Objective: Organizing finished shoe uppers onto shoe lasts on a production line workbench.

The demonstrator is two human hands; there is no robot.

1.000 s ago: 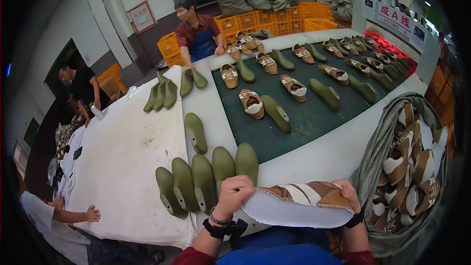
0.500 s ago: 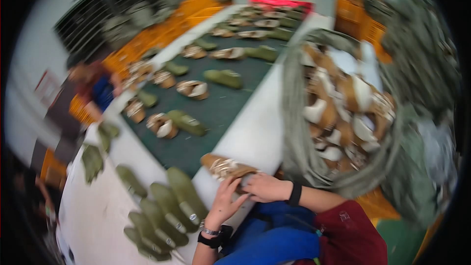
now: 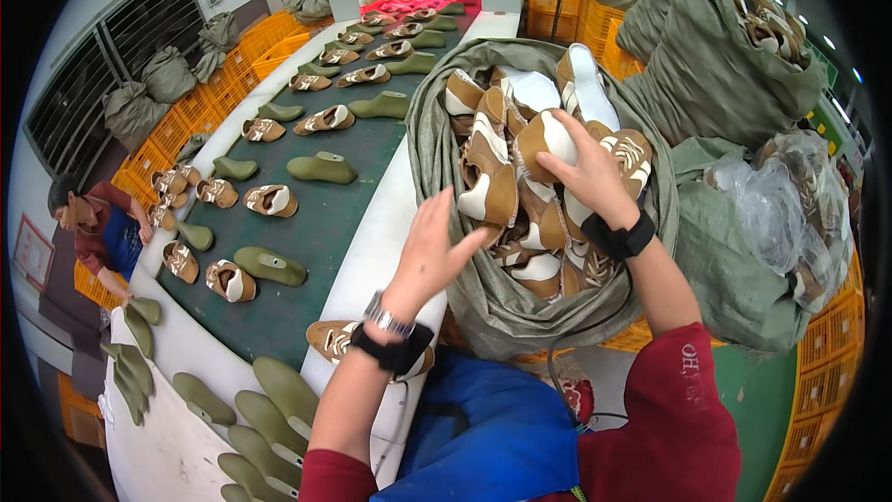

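Note:
My right hand (image 3: pixel 590 172) reaches into a grey-green sack (image 3: pixel 664 256) full of brown-and-white shoe uppers. Its thumb and fingers close around the pale heel of one upper (image 3: pixel 532 147) on top of the heap. My left hand (image 3: pixel 432 249) is over the sack's left rim, fingers spread and holding nothing. Partly hidden behind my left wrist, a laced brown shoe upper (image 3: pixel 327 338) lies on the white table edge. Green shoe lasts (image 3: pixel 271 402) rest in a row on the white surface left of my left forearm.
A dark green conveyor belt (image 3: pixel 307 316) carries pairs of shoe uppers and lasts. A co-worker (image 3: pixel 111 228) stands on its far left side. More sacks (image 3: pixel 725 46) stand at right, with a plastic bag (image 3: pixel 771 186) of shoes. Orange crates (image 3: pixel 827 344) line the right edge.
Both hands have left the shoe upper at the table edge. My right hand has moved into the sack and taken hold of another upper; my left has opened. The view has turned right.

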